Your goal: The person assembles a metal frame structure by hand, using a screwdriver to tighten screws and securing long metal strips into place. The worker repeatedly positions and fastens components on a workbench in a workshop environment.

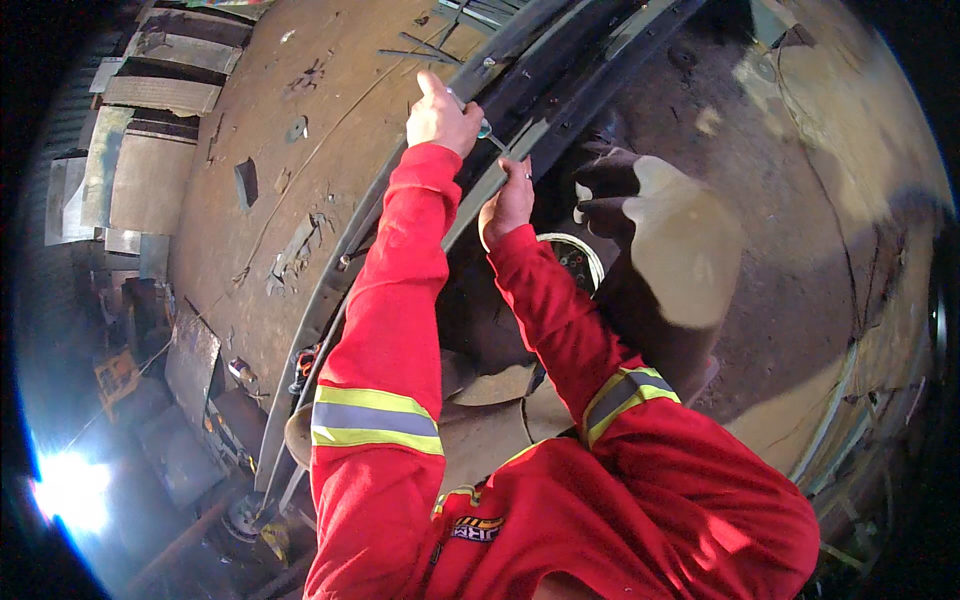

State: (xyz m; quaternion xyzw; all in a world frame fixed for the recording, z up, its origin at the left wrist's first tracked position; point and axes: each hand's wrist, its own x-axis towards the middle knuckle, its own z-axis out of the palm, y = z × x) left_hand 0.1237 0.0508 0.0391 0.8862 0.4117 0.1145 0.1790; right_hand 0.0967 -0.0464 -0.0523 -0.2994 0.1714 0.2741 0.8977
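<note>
My left hand [443, 118] is closed round a screwdriver [486, 129] with a teal handle. Its thin shaft slants down to the right, toward the fingertips of my right hand [510, 203]. Those fingers are bent at the edge of a long dark metal bar [480, 197]; what they pinch, if anything, is too small to make out. Several such long metal profiles [560, 85] run side by side, from the upper right down past my left forearm. Small holes or fasteners dot their faces.
A round white-rimmed container [590, 262] stands beside my right forearm. Metal plates [152, 180] are stacked at the far left. Scraps [246, 184] and thin rods [425, 48] lie on the brown floor. A glaring light [72, 492] shines at lower left.
</note>
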